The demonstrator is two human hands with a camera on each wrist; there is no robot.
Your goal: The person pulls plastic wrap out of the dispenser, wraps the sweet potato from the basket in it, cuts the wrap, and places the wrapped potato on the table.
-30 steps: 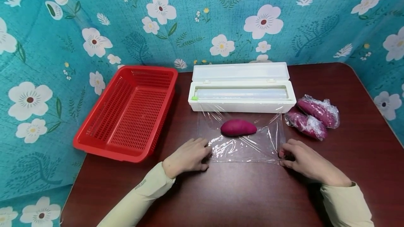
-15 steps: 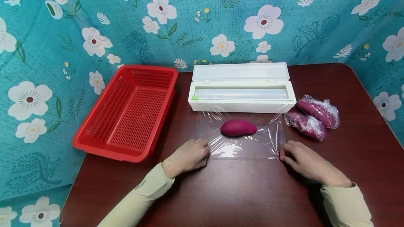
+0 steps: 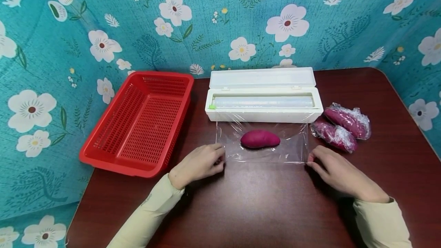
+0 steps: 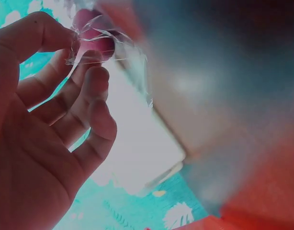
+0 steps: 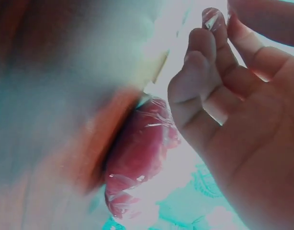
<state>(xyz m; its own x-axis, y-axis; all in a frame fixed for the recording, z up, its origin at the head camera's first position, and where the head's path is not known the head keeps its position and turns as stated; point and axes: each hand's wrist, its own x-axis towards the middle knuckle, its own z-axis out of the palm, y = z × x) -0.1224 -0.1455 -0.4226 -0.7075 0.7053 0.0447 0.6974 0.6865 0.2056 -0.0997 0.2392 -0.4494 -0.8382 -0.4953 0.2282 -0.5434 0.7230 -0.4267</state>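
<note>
A purple sweet potato (image 3: pixel 260 139) lies on a sheet of cling film (image 3: pixel 293 152) drawn out from a white dispenser box (image 3: pixel 265 116). My left hand (image 3: pixel 201 163) pinches the film's near left corner between thumb and fingertip, plain in the left wrist view, where gathered film (image 4: pixel 74 60) shows at the fingertips. At the near right corner, the thumb and fingers of my right hand (image 3: pixel 341 171) pinch the film too; a shiny bit of film (image 5: pixel 212 21) shows on a fingertip in the right wrist view. The sheet's near edge runs between both hands, in front of the sweet potato.
Two film-wrapped sweet potatoes (image 3: pixel 348 121) lie right of the dispenser, beyond my right hand. A red plastic basket (image 3: pixel 172 141) stands at the left. Behind the box's raised lid (image 3: pixel 262 78) hangs a floral cloth (image 3: pixel 206 22). All rests on a dark red table (image 3: pixel 268 209).
Both hands have shifted slightly away from me, and the film's near edge has come closer to the sweet potato. The left fingers are more curled now. The sweet potato has stayed in place.
</note>
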